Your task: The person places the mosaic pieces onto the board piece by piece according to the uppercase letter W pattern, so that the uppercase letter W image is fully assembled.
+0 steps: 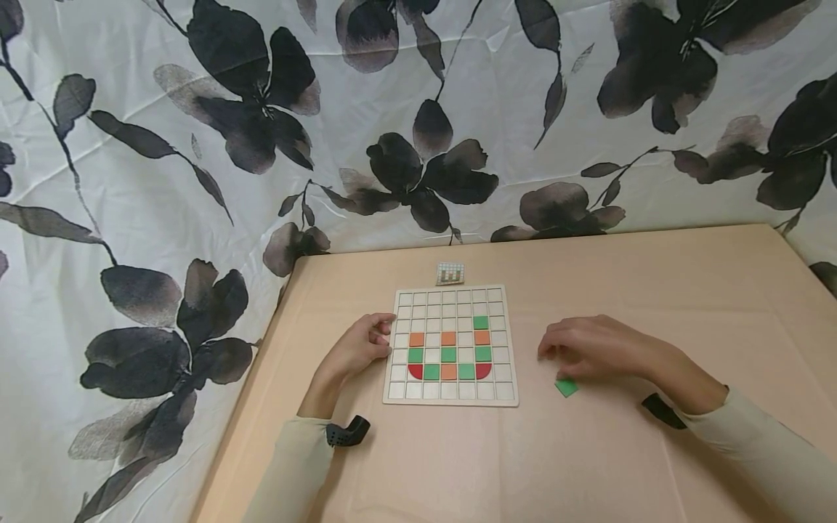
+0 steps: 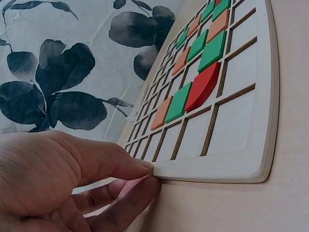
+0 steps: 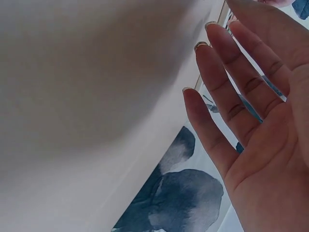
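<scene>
A white square grid board (image 1: 401, 396) lies flat, with orange, green and red tiles set in some of its cells. Along its left edge, my left hand (image 1: 358, 347) pinches the rim; in the left wrist view the thumb (image 2: 137, 166) rests at the board's corner with fingers below. To the right of the board, my right hand (image 1: 601, 347) is low over the table, its fingers loosely bent. A loose green tile (image 1: 567, 388) shows just beneath its thumb side. In the right wrist view the fingers (image 3: 217, 87) are relaxed and spread slightly; the tile is outside that view.
A small card (image 1: 450, 274) with a printed grid pattern lies behind the board. The light wooden table (image 1: 621, 465) reaches back to a floral curtain (image 1: 392, 87) at its rear and left. Each wrist wears a black camera band (image 1: 348, 431).
</scene>
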Available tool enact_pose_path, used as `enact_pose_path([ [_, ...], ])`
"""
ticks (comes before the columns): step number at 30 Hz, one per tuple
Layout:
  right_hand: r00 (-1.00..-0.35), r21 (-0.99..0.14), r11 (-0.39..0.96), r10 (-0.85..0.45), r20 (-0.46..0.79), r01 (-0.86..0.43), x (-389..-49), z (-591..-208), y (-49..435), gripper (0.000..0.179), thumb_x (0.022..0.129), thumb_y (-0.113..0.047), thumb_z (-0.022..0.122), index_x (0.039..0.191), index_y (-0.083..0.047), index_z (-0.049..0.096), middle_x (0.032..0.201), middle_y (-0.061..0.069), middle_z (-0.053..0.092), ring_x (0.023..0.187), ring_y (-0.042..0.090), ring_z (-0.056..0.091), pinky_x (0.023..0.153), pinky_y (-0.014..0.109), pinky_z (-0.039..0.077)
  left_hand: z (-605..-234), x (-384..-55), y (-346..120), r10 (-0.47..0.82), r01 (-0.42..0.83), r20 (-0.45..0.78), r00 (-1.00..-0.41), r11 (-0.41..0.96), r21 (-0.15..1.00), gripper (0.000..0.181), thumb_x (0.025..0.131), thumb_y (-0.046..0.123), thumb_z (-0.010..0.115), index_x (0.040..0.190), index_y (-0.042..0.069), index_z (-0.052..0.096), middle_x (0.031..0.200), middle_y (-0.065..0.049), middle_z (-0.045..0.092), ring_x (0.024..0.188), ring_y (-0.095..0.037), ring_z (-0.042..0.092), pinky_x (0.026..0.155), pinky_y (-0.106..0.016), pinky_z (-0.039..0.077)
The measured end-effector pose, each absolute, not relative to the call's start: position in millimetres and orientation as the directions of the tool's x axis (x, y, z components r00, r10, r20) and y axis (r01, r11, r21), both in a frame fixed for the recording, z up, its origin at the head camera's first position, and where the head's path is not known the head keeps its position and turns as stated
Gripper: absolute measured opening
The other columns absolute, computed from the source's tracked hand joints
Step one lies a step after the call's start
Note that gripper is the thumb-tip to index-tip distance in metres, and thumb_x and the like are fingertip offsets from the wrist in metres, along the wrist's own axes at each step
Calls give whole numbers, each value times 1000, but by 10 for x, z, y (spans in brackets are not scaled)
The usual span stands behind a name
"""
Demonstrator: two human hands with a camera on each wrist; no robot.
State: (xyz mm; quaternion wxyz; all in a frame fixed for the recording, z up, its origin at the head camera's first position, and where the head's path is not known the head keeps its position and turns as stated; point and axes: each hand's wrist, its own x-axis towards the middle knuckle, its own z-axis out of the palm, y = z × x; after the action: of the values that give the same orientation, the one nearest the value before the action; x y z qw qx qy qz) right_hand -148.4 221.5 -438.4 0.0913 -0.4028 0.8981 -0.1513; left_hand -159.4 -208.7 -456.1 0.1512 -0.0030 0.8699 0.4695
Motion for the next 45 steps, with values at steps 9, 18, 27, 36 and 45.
enact_pose_path([
  [9,-659,-361,628,-751,-47,-690,-1389,-4439,2318,30,80,-32,85,106,-31,71,97,-22,59,92,1,54,77,32,50,-4569,-1593,-2096,134,-152,-270,-954,560,815,65,84,-14,69,144,6,53,115,-11,51,94,-22,52,70,-24,48],
  [18,-638,-371,600,-770,-25,-709,-1345,-4487,2366,33,77,-23,85,105,-32,70,94,-23,57,90,-2,53,75,31,50,-4577,-1600,-2106,146,-136,-258,-955,554,821,65,84,-15,68,144,4,53,114,-12,51,94,-22,52,70,-23,48],
  [27,-613,-367,563,-790,25,-740,-1357,-4519,2342,29,78,-23,84,102,-32,71,93,-21,56,86,0,53,71,26,48,-4596,-1613,-2104,142,-141,-261,-955,559,817,65,84,-14,69,144,5,53,114,-12,51,94,-22,52,70,-22,48],
  [36,-612,-353,578,-791,-19,-736,-1374,-4516,2340,29,78,-28,84,103,-33,72,93,-20,55,86,1,52,71,26,46,-4581,-1611,-2095,129,-147,-263,-956,567,810,64,84,-14,70,143,6,54,114,-11,52,95,-23,53,71,-24,48],
  [45,-591,-370,559,-806,-32,-742,-1391,-4512,2346,26,78,-23,83,98,-35,70,90,-21,55,86,0,52,71,24,45,-4591,-1603,-2096,130,-144,-264,-956,575,805,64,84,-13,70,143,7,55,115,-11,52,95,-22,53,72,-25,48],
])
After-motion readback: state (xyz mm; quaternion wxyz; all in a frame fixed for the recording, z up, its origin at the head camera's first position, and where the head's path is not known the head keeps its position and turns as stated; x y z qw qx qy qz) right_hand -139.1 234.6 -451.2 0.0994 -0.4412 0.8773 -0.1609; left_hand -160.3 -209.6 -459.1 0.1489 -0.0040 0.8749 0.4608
